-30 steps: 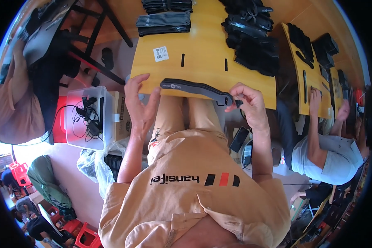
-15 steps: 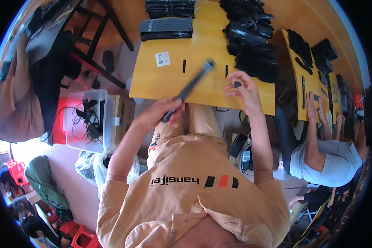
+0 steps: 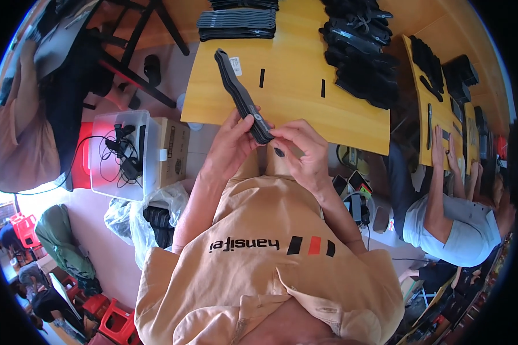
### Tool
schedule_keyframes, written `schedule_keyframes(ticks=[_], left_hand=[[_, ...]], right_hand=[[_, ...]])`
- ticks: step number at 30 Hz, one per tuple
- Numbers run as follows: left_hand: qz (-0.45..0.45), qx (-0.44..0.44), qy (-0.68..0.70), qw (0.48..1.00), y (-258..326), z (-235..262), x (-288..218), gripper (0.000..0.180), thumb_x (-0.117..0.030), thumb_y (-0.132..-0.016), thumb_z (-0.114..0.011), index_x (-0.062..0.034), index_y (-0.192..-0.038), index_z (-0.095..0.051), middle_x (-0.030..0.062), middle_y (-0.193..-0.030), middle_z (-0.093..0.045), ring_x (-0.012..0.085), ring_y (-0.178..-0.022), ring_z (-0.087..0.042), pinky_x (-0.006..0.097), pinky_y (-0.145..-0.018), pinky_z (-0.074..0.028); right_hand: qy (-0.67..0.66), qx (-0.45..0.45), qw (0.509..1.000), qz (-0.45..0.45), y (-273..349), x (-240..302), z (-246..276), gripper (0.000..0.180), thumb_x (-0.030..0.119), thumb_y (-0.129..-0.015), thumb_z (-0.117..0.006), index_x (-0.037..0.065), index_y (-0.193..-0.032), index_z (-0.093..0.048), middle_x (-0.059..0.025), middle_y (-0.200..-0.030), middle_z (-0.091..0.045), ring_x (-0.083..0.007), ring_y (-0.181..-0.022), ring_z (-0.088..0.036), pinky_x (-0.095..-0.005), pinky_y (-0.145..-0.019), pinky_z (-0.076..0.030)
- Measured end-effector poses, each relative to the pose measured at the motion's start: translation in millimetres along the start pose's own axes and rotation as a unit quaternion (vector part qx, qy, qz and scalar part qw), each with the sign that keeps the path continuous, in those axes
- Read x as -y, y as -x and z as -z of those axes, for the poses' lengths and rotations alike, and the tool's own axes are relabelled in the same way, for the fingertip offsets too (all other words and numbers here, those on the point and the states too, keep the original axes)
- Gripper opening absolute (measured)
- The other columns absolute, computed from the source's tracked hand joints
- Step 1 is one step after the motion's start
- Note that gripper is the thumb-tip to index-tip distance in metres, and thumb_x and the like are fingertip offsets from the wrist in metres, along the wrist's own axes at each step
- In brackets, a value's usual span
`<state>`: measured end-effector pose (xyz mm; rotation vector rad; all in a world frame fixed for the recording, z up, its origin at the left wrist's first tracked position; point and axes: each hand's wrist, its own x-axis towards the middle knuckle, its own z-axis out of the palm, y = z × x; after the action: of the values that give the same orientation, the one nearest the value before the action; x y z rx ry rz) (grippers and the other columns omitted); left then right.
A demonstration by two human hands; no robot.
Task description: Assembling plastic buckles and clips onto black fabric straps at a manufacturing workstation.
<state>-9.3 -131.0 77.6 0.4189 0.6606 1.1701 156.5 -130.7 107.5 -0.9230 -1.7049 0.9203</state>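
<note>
My left hand is closed around a narrow bundle of layered black and grey fabric straps. The bundle slants up and left over the table's near edge, its layered lower end facing me, with a small light mark there. My right hand pinches at that lower end, fingertips touching its corner. A small dark oval piece shows at the right thumb; whether it is held or worn I cannot tell.
The yellow table bears a stack of grey straps, heaped black fabric pieces, a white label and two short black strips. A clear bin of cables stands at left. Another person works at right.
The strap bundle has swung from slanting up-right to slanting up-left and lies closer to my right hand. My right hand has come inward and down from over the table to the bundle's lower end.
</note>
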Motion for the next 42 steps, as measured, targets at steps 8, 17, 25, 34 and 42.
schedule_keyframes(ticks=[8,17,25,34,42], left_hand=[[-0.019,-0.015,-0.053,0.998,6.6,-11.8,2.7,0.046,-0.004,-0.084,-0.061,0.0016,-0.123,-0.036,0.0145,-0.097,-0.061,0.0190,-0.088,-0.063,0.030,-0.077,-0.053],[-0.029,-0.059,-0.086,0.994,6.3,-16.3,6.4,0.043,-0.002,-0.083,-0.061,0.0022,-0.120,-0.040,0.0139,-0.094,-0.062,0.0197,-0.086,-0.064,0.031,-0.075,-0.054],[-0.040,-0.062,-0.101,0.992,4.4,-20.0,8.9,0.052,-0.002,-0.079,-0.066,0.0045,-0.121,-0.036,0.0151,-0.093,-0.062,0.0205,-0.086,-0.064,0.031,-0.073,-0.055],[-0.036,-0.065,-0.128,0.989,5.5,-23.9,8.7,0.053,-0.001,-0.077,-0.068,0.0047,-0.120,-0.038,0.0126,-0.090,-0.061,0.0183,-0.082,-0.063,0.031,-0.071,-0.055],[-0.038,-0.066,-0.125,0.989,4.2,-16.8,13.7,0.049,-0.001,-0.077,-0.068,0.0025,-0.117,-0.041,0.0097,-0.088,-0.060,0.0166,-0.081,-0.063,0.031,-0.071,-0.056]], right_hand=[[0.060,0.003,0.997,0.054,0.5,-9.2,5.2,0.017,-0.008,-0.072,-0.065,-0.001,-0.087,-0.064,-0.0101,-0.079,-0.060,-0.0220,-0.066,-0.061,-0.0280,-0.057,-0.048],[0.136,0.029,0.982,0.124,-4.4,-8.2,11.1,0.016,-0.008,-0.069,-0.065,-0.001,-0.083,-0.062,-0.0096,-0.077,-0.059,-0.0228,-0.060,-0.060,-0.0295,-0.051,-0.048],[0.154,0.021,0.982,0.103,-1.3,-5.7,12.6,0.019,-0.008,-0.067,-0.065,0.000,-0.084,-0.062,-0.0095,-0.078,-0.059,-0.0247,-0.062,-0.060,-0.0307,-0.052,-0.049],[0.230,0.023,0.968,0.102,2.3,3.6,10.0,0.016,-0.005,-0.069,-0.063,0.001,-0.083,-0.059,-0.0091,-0.077,-0.055,-0.0266,-0.065,-0.058,-0.0334,-0.055,-0.048],[0.118,0.030,0.992,0.015,1.7,-8.8,12.2,0.015,-0.006,-0.069,-0.060,0.002,-0.082,-0.059,-0.0105,-0.077,-0.055,-0.0280,-0.066,-0.058,-0.0346,-0.055,-0.048]])
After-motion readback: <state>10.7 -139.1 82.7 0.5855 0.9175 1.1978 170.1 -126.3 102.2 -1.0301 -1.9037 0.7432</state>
